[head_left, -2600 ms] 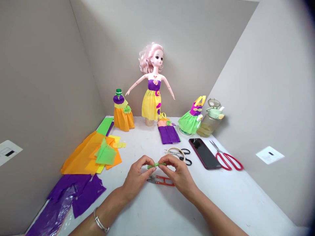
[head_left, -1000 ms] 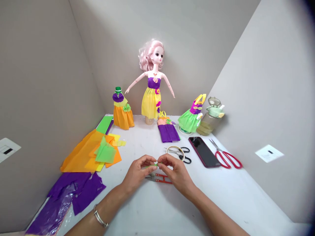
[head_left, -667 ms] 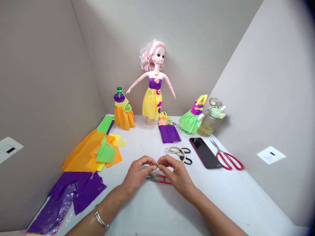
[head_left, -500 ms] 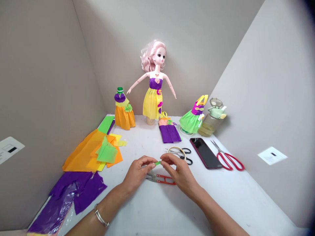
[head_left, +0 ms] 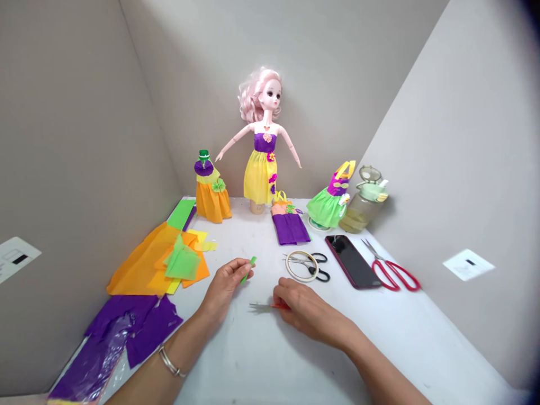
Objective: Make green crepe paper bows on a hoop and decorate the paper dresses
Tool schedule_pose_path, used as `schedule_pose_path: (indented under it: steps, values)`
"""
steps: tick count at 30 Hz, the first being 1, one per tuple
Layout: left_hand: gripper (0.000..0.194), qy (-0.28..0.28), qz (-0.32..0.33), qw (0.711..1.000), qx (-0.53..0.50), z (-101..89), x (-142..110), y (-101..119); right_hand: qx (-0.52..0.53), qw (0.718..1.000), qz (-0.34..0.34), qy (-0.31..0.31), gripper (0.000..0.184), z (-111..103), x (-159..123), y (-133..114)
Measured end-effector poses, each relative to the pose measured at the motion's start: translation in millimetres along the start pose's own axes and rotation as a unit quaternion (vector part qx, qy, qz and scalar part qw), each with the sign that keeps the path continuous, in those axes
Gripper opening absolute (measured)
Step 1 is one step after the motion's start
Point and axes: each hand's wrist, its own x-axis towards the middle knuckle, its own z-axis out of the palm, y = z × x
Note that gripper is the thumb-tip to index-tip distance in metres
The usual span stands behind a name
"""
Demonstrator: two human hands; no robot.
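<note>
The white worktop point(head_left: 392, 343) is carrying everything, with a pink-haired fashion doll point(head_left: 260, 140) standing at 12 o'clock in a purple and yellow dress. Orange crepe paper point(head_left: 139, 264) is lying in loose layers at 10 o'clock, purple crepe paper point(head_left: 143, 332) is spreading at 8 o'clock, and a smartphone point(head_left: 352, 261) is lying at 1 o'clock beside red-handled scissors point(head_left: 390, 273). Behind them, a clear bottle point(head_left: 358, 216) with a green lid is holding a pale amber liquid, while an embroidery hoop point(head_left: 287, 265) is lying around the blades of black-handled scissors point(head_left: 323, 275). The hands are apart: the left hand point(head_left: 222, 287) is pinching a green crepe-paper strip point(head_left: 248, 270), which looks light, soft and easily torn, so a gentle hold near its end seems best. The right hand point(head_left: 304, 306) is lying over red thread snips point(head_left: 274, 306), though whether it is gripping them cannot be told.
</note>
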Motion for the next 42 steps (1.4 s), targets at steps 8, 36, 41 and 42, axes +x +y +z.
schedule_pose_path:
  steps: [8, 36, 41, 42]
  values:
    - [0.021, -0.010, 0.003, 1.000, 0.008, 1.6, -2, 0, 0.188, 0.967, 0.068, 0.155, 0.026, 1, 10, 16]
    - [0.018, -0.065, 0.028, 0.996, 0.047, 15.4, -14, 0, 0.383, 0.915, 0.081, 0.097, 0.044, 12, 19, -3]
    - [0.017, -0.063, 0.027, 0.997, 0.032, 16.3, -15, 2, 0.441, 0.883, 0.080, 0.137, 0.045, 17, 19, -3]
    - [0.017, -0.062, 0.027, 0.997, 0.035, 16.3, -15, 2, 0.451, 0.877, 0.080, 0.145, 0.046, 17, 20, -3]
